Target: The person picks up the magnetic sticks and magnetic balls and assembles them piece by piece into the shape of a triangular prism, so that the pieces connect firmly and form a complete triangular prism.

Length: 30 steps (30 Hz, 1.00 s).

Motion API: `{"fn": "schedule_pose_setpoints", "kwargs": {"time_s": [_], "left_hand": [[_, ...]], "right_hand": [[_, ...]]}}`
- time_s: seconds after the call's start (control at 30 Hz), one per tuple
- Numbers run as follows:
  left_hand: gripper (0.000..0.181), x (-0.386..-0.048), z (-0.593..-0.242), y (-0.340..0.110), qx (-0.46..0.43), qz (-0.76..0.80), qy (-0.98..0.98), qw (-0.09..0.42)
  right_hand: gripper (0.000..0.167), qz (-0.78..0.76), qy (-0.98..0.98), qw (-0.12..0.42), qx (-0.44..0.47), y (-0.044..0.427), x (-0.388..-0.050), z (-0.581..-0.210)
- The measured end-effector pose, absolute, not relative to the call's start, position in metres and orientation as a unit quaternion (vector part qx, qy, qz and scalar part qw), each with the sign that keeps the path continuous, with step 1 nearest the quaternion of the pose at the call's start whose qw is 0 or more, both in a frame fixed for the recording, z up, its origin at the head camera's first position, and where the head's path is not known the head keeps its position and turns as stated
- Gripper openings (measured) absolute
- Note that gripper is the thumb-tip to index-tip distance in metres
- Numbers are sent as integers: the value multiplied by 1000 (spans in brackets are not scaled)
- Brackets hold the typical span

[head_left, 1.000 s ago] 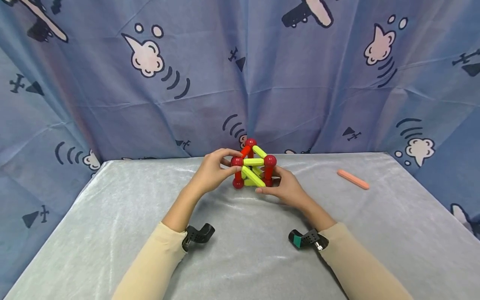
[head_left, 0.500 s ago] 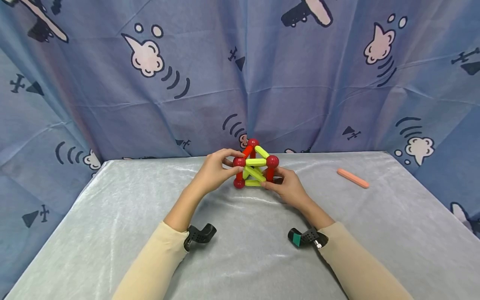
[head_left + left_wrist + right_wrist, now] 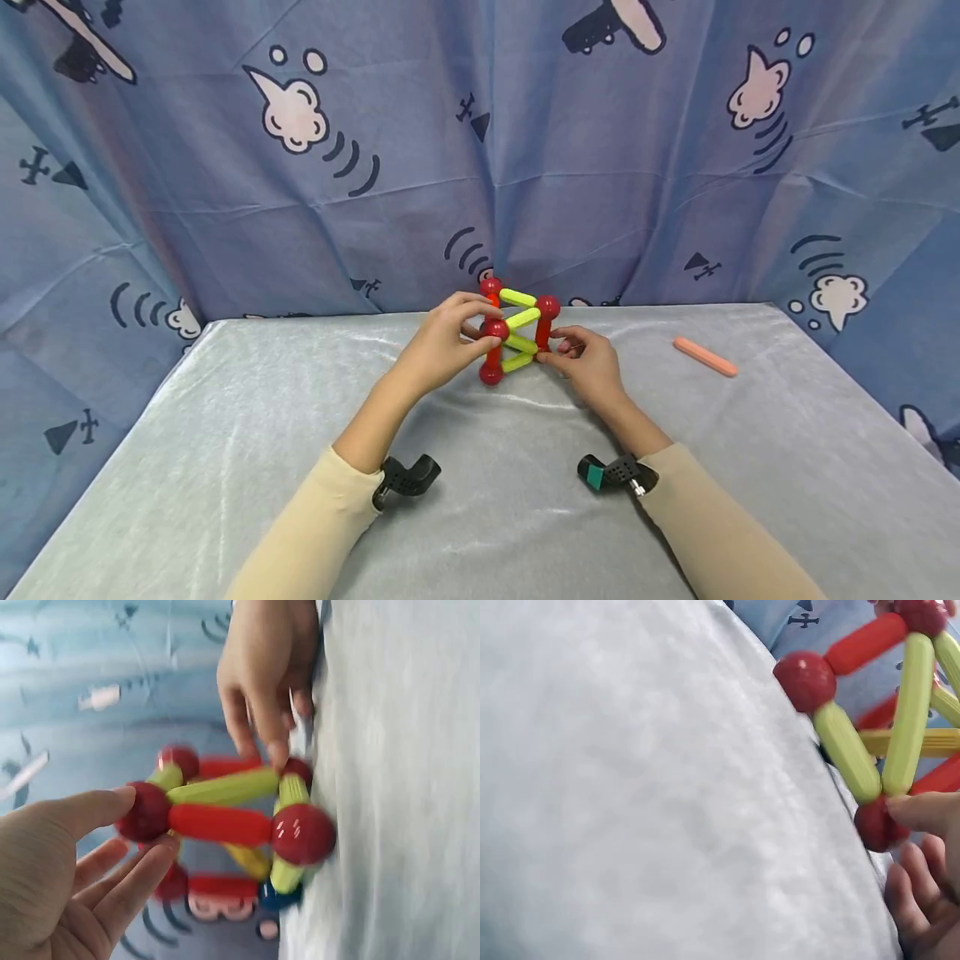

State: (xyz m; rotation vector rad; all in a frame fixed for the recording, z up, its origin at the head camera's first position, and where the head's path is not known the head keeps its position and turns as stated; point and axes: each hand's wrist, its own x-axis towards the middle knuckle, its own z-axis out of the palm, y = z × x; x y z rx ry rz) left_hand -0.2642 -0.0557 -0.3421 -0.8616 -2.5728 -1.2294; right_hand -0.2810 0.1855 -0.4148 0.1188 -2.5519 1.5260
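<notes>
A framework of red and yellow-green rods (image 3: 522,319) joined by red balls stands on the grey cloth in the head view. My left hand (image 3: 446,343) pinches its upper front ball (image 3: 146,813) between thumb and fingers. One blue ball (image 3: 279,894) shows low on the far side in the left wrist view. My right hand (image 3: 594,364) is at the lower right corner, a digit touching the red ball (image 3: 881,823) there. Its other fingers (image 3: 911,877) are loosely bent below, apart from that ball. A yellow rod (image 3: 922,742) crosses inside the framework.
An orange rod (image 3: 705,357) lies apart on the right of the cloth-covered table (image 3: 480,517). Close behind the framework, a patterned blue curtain (image 3: 420,167) hangs at the table's back edge. Each wrist wears a black band (image 3: 408,477).
The framework has turned, its right side swinging back and its left front corner coming forward. My left hand moved right with the ball it pinches; my right hand's fingers loosened and shifted slightly right.
</notes>
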Motion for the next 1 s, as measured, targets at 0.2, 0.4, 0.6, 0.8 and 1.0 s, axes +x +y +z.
{"fn": "schedule_pose_setpoints", "kwargs": {"time_s": [0.2, 0.4, 0.6, 0.8, 1.0], "left_hand": [[29, -250, -335, -39, -338, -417, -843, 29], [17, -255, -341, -41, -295, -452, -829, 150], [27, -268, -352, -52, -148, -439, -864, 199], [33, -276, -359, -58, -168, -470, -860, 105], [29, -273, -354, -60, -182, -473, -857, 91]], "right_hand": [[51, 641, -765, -20, 64, 186, -281, -400], [54, 618, -776, -24, 122, 189, -280, -387], [59, 522, -828, 33, 205, 189, -273, -377], [61, 456, -862, 94, 201, 177, -267, -374], [49, 438, -872, 151, 157, 177, -266, -373]]}}
